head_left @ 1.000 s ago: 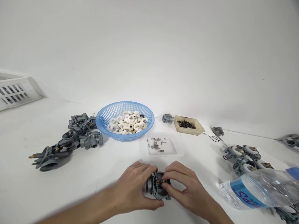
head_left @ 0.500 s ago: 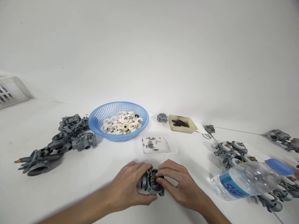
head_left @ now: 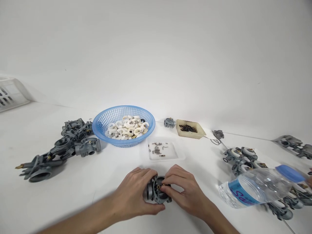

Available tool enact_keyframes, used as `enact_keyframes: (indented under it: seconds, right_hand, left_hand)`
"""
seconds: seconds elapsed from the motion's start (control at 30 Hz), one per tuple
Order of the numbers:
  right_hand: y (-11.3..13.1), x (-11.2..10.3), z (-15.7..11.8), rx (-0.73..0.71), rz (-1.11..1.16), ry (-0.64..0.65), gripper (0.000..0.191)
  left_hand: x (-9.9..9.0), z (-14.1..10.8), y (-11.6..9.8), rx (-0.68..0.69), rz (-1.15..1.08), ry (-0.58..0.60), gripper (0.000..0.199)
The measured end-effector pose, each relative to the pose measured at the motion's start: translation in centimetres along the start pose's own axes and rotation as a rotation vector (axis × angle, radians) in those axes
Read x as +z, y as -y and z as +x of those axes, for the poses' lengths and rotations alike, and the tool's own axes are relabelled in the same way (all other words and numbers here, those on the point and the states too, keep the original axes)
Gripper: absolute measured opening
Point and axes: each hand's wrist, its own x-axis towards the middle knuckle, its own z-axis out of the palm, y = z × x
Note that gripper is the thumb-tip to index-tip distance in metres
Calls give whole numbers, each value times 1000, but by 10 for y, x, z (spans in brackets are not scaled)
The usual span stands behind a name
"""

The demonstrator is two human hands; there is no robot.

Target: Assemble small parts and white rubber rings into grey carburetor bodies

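Observation:
My left hand (head_left: 137,191) is wrapped around a grey metal carburetor body (head_left: 161,196), thumb along its near side and fingers over the far side. The body's open bowl faces up, with brass fittings showing inside. My right hand (head_left: 184,190) reaches in from the right, thumb and forefinger pinched over the bowl on a small brass part (head_left: 164,185). The fingertips hide most of that part. Just beyond my hands lies a shallow clear tray (head_left: 173,154) holding small springs and brass pieces.
Several carburetor bodies (head_left: 63,144) are heaped at left, beside a blue basket (head_left: 97,130) of white ring-shaped floats. A cream tray (head_left: 198,132) holds black rings. At right, a water bottle (head_left: 260,188) lies across carburetors with white floats (head_left: 248,152). Part of another person's hand (head_left: 310,180) shows at the right edge.
My right thumb and forefinger have shifted slightly left over the carburetor bowl, still pinched. My left hand keeps its hold, and the surroundings look the same.

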Motion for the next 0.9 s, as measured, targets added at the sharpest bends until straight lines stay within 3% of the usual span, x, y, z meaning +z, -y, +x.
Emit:
enact_keyframes:
  seconds: [0.3, 0.57, 0.77, 0.9]
  right_hand:
    - [5, -2, 2, -48, 30, -10, 30]
    - [1, 0, 4, -76, -5, -30, 27]
    - [-14, -5, 3, -9, -24, -272, 18]
    - [-24, -16, 4, 90, -79, -335, 15]
  left_hand:
    - [-7, 3, -2, 11, -148, 34, 49]
    - [-5, 2, 0, 0, -142, -2, 46]
    - [-5, 0, 0, -12, -84, 14, 53]
    - [-8, -1, 0, 10, -60, 21, 59]
